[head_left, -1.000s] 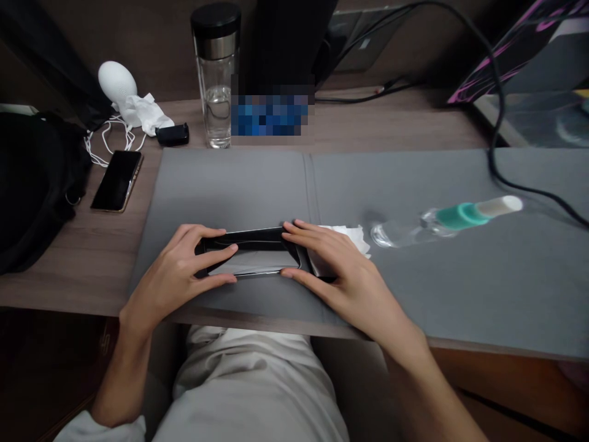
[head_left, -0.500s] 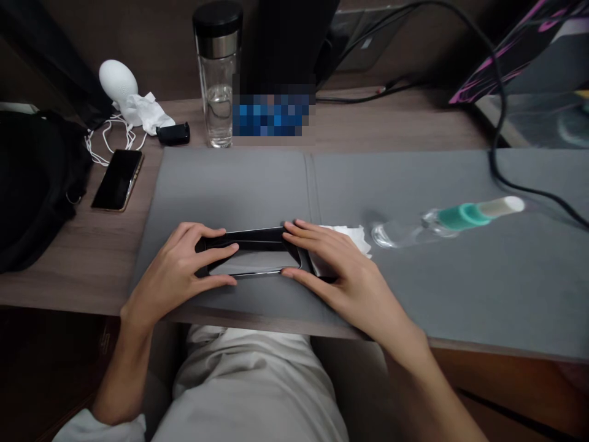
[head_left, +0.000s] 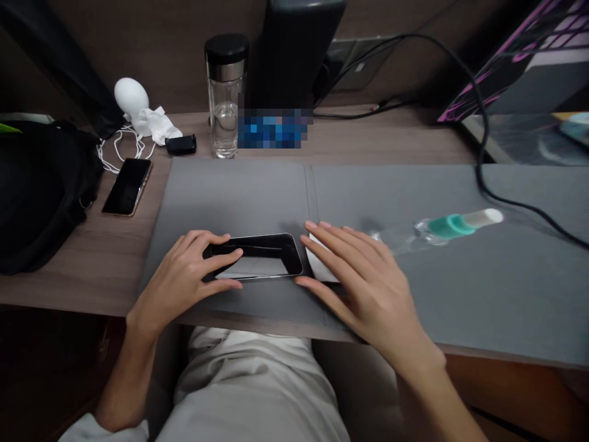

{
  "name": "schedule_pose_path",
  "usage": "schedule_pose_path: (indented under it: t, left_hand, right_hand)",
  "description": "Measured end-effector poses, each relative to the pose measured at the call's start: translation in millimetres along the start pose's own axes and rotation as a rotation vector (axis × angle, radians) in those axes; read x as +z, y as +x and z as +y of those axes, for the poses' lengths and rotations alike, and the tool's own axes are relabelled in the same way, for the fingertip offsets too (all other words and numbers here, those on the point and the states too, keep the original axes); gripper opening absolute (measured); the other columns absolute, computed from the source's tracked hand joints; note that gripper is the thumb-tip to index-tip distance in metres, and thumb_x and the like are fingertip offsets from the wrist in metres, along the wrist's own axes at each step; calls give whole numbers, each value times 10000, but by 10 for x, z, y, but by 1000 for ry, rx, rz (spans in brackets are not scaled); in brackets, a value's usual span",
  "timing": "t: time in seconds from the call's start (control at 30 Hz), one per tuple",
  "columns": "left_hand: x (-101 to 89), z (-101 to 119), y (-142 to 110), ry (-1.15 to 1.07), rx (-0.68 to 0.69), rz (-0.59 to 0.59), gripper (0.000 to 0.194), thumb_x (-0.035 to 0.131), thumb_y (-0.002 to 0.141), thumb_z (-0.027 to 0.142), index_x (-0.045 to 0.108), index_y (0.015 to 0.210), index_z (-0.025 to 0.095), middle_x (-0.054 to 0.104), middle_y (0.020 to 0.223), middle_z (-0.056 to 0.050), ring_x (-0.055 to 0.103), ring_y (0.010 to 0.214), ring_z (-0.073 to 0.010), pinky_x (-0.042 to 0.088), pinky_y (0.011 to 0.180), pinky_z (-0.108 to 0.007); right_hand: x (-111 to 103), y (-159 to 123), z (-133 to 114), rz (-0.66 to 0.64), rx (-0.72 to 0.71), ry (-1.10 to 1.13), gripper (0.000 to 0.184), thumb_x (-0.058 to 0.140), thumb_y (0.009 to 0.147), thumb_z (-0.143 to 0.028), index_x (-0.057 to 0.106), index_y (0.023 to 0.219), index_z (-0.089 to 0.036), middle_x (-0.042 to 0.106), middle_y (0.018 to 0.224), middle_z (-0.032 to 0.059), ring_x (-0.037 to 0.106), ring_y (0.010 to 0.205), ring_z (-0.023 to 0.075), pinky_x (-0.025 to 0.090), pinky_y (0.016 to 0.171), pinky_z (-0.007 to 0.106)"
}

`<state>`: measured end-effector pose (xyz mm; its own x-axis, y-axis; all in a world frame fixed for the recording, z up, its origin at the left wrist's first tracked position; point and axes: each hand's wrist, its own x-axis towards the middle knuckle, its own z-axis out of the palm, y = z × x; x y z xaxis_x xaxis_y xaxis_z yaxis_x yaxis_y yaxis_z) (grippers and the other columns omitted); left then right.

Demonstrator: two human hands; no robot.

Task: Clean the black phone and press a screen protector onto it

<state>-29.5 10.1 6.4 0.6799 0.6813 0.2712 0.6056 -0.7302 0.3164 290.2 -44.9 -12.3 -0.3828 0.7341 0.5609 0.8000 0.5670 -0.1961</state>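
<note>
A smartphone lies screen up on the grey desk mat, its glossy black face reflecting a pale patch. My left hand grips its left end, thumb along the near edge, one finger on the screen and others at the far edge. Just off the phone's right end hovers my right hand, open and with fingers stretched. Beneath those fingers is a white tissue or paper, mostly covered. A clear bottle with a teal collar and white top lies right of that hand, its base partly hidden.
A second phone lies on the wooden desk at left, near a black bag. Behind stand a glass water bottle and a white egg-shaped device with cords. A black cable runs over the mat at right.
My right hand has let go of the smartphone's right end and moved right, over the white paper. My left hand keeps its hold. The view has shifted slightly.
</note>
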Motion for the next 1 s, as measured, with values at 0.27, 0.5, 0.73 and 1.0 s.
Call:
schedule_pose_path:
  t: [0.27, 0.5, 0.73, 1.0]
  left_hand:
    - [49, -28, -8, -126, -72, 4, 417, 799, 1006, 431, 757, 1397, 292, 697, 1411, -105, 605, 1342, -302, 547, 1135, -527]
    - [45, -60, 5, -198, -135, -51, 685, 853, 939, 517, 587, 1532, 303, 662, 1455, -82, 589, 1354, -296, 505, 1164, -472]
    - [63, -41, 8, -188, -207, -39, 908, 872, 937, 504, 388, 1685, 329, 646, 1397, -70, 602, 1286, -300, 479, 1176, -483]
    - [115, -105, 32, -182, -185, -17, 906, 866, 947, 488, 390, 1691, 284, 658, 1346, -75, 605, 1253, -304, 468, 1172, -493]
  right_hand:
    - [-24, -274, -220, -20, 174, -193, 441, 666, 1086, -231, 623, 1516, -143, 740, 1462, 166, 750, 1307, 343, 637, 1071, 492]
    - [94, -292, -115, 130, 118, -180, 406, 666, 1021, -23, 704, 1394, -180, 832, 1271, 122, 829, 1128, 287, 668, 996, 409]
    - [250, -185, -496, 71, 61, -80, 571, 575, 1074, -66, 543, 1622, -221, 739, 1480, 95, 713, 1379, 250, 600, 1197, 432]
    - [448, 53, -385, -32, 102, -88, 488, 496, 1146, -236, 566, 1624, -166, 666, 1548, 139, 632, 1467, 293, 522, 1280, 534]
